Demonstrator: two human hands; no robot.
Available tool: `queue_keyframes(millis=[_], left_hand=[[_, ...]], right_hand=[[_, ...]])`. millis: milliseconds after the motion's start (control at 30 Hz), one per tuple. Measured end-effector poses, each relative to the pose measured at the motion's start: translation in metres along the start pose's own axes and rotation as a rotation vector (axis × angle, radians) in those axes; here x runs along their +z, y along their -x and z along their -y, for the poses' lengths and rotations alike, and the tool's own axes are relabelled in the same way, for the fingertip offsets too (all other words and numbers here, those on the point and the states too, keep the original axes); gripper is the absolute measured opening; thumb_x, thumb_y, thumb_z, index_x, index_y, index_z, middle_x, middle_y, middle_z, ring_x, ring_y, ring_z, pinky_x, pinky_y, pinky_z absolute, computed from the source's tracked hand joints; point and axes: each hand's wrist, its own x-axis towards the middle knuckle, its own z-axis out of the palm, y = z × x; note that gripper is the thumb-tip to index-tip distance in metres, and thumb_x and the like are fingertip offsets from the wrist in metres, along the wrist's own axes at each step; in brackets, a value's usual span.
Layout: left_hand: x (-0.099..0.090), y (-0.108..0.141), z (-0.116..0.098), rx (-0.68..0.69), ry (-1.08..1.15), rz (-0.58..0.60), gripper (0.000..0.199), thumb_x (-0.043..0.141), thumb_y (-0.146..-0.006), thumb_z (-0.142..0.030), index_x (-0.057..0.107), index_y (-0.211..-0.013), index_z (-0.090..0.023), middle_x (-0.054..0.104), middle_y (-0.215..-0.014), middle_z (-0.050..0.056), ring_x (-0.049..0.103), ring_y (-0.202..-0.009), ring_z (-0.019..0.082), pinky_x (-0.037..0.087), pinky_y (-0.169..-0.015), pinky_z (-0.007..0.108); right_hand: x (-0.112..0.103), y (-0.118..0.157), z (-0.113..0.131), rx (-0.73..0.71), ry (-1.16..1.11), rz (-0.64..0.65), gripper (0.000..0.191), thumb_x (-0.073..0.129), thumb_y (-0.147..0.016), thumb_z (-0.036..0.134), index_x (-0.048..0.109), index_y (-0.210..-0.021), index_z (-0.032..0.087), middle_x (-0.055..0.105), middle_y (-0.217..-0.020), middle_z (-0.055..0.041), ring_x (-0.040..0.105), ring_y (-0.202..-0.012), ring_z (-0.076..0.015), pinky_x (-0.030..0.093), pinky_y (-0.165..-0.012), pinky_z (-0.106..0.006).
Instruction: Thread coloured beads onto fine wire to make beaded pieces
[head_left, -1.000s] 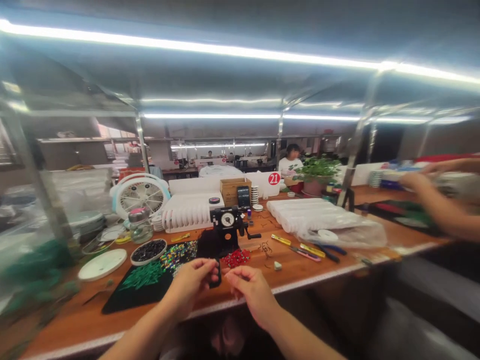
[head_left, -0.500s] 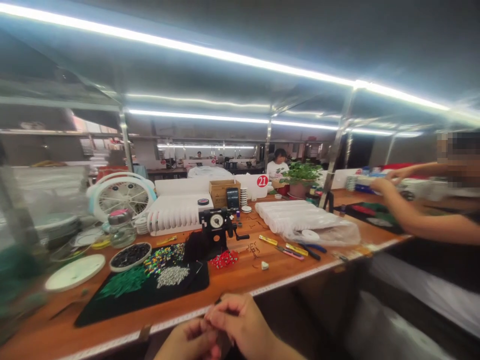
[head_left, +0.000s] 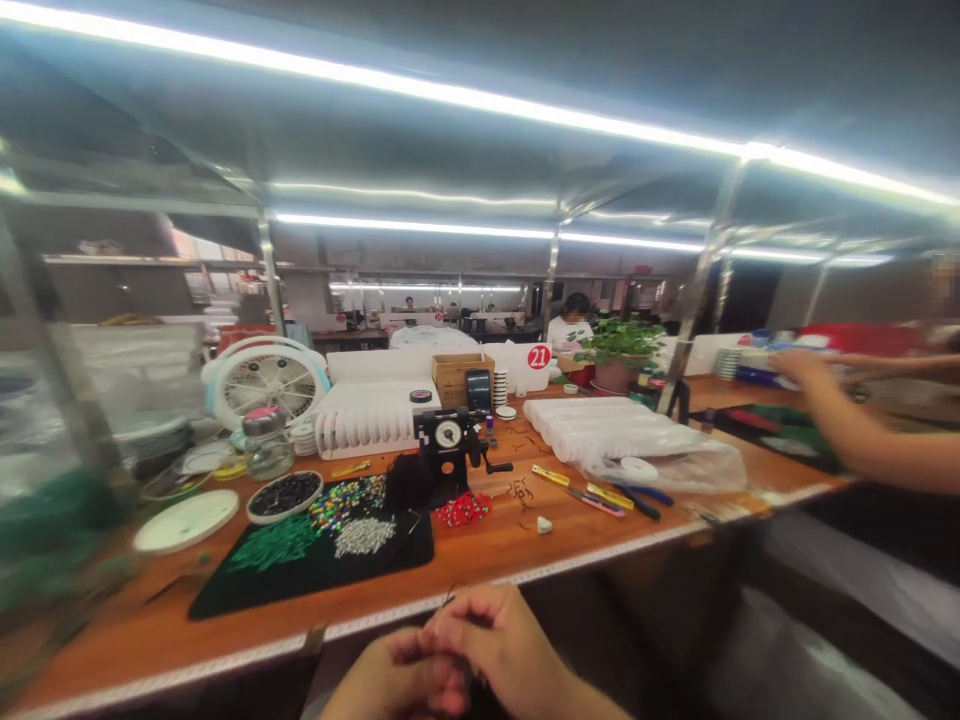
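In the head view, the person's 2 bare hands sit close together at the bottom edge, just past the near rim of the orange wooden workbench (head_left: 480,560); the right hand (head_left: 499,650) lies over the left hand (head_left: 394,680), its fingers curled and nearly closed. A thin dark wire (head_left: 452,594) rises from between them; the pinch seems to be on it, though the fingers hide most of it, and the left hand's hold cannot be told. The step in hand looks like fine finger work on this wire, held above the bench, and it calls for a steady pinch; nearest lies a black rectangular mat (head_left: 394,565) bearing green bugle beads (head_left: 274,543) and silver beads (head_left: 365,536), with red beads (head_left: 463,510) just beyond it; behind stands a black dial-faced winding device (head_left: 448,433); at far right, another person's bare arm (head_left: 862,445) reaches across a separate station.
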Motion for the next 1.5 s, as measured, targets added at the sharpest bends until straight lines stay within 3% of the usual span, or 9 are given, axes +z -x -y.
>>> queue_keyframes(millis=[233,367,433,500,567,767,1000,1200,1500], left_hand=[[0.013,0.003,0.011,0.016,0.000,-0.088,0.019,0.071,-0.069,-0.025,0.058,-0.072,-0.011,0.060,-0.058,0.003,0.057,-0.045,0.012,0.039,-0.038,0.017],[0.010,0.000,0.012,0.088,0.213,-0.189,0.017,0.063,-0.074,-0.021,0.056,-0.063,-0.010,0.053,-0.053,0.000,0.050,-0.042,0.007,0.033,-0.037,0.015],[0.010,0.000,0.011,0.090,0.380,-0.243,0.017,0.062,-0.075,-0.019,0.056,-0.062,-0.009,0.051,-0.053,-0.002,0.047,-0.042,0.004,0.030,-0.038,0.013],[0.011,0.001,0.010,0.080,0.492,-0.237,0.016,0.061,-0.076,-0.017,0.057,-0.063,-0.008,0.052,-0.054,-0.001,0.046,-0.042,0.004,0.030,-0.038,0.013],[0.013,0.002,0.011,0.085,0.564,-0.195,0.014,0.060,-0.077,-0.015,0.057,-0.065,-0.008,0.053,-0.055,-0.001,0.046,-0.042,0.004,0.030,-0.038,0.013],[0.018,0.005,0.016,0.044,0.673,-0.159,0.017,0.059,-0.080,-0.018,0.055,-0.065,-0.010,0.046,-0.048,-0.004,0.041,-0.037,0.003,0.024,-0.036,0.012],[0.021,0.006,0.014,0.027,0.620,-0.119,0.032,0.059,-0.080,-0.025,0.046,-0.053,-0.015,0.036,-0.040,-0.005,0.037,-0.036,0.006,0.023,-0.036,0.015],[0.025,0.007,0.011,0.030,0.591,-0.137,0.034,0.050,-0.086,-0.024,0.045,-0.054,-0.015,0.035,-0.039,-0.005,0.036,-0.035,0.006,0.022,-0.035,0.014],[0.025,0.007,0.011,0.026,0.549,-0.131,0.038,0.057,-0.082,-0.026,0.041,-0.049,-0.016,0.033,-0.039,-0.005,0.036,-0.036,0.006,0.023,-0.036,0.014]], right_hand=[[-0.002,-0.009,-0.001,-0.084,0.285,0.041,0.022,0.060,-0.078,0.033,0.066,-0.067,0.015,0.063,-0.063,-0.0021,0.055,-0.058,-0.0136,0.042,-0.055,-0.023],[-0.010,-0.017,-0.001,-0.247,0.433,-0.184,0.023,0.056,-0.079,0.034,0.058,-0.063,0.018,0.060,-0.077,-0.0049,0.057,-0.071,-0.0169,0.044,-0.064,-0.026],[-0.013,-0.015,-0.004,-0.141,0.367,-0.219,0.026,0.053,-0.081,0.042,0.055,-0.068,0.019,0.059,-0.071,-0.0035,0.054,-0.055,-0.0144,0.042,-0.048,-0.024],[-0.012,-0.009,-0.007,0.059,0.195,-0.109,0.031,0.054,-0.080,0.049,0.054,-0.073,0.019,0.057,-0.061,0.0000,0.043,-0.038,-0.0096,0.031,-0.035,-0.020],[-0.008,0.000,-0.009,0.177,0.024,-0.004,0.032,0.058,-0.078,0.048,0.055,-0.073,0.017,0.055,-0.054,0.0027,0.036,-0.033,-0.0061,0.026,-0.033,-0.018],[0.008,0.018,-0.009,-0.025,0.090,-0.052,0.026,0.061,-0.079,0.038,0.064,-0.068,0.014,0.065,-0.065,-0.0051,0.059,-0.063,-0.0157,0.046,-0.063,-0.025],[0.012,0.019,-0.020,-0.070,0.087,-0.096,0.031,0.059,-0.080,0.044,0.059,-0.067,0.017,0.064,-0.062,-0.0034,0.058,-0.052,-0.0147,0.046,-0.050,-0.024],[0.012,0.020,-0.019,-0.076,0.077,-0.100,0.031,0.059,-0.080,0.045,0.059,-0.068,0.017,0.066,-0.066,-0.0053,0.062,-0.056,-0.0166,0.049,-0.053,-0.025],[0.013,0.021,-0.020,-0.074,0.026,-0.094,0.028,0.060,-0.081,0.041,0.058,-0.068,0.017,0.066,-0.067,-0.0054,0.062,-0.054,-0.0167,0.050,-0.052,-0.026]])
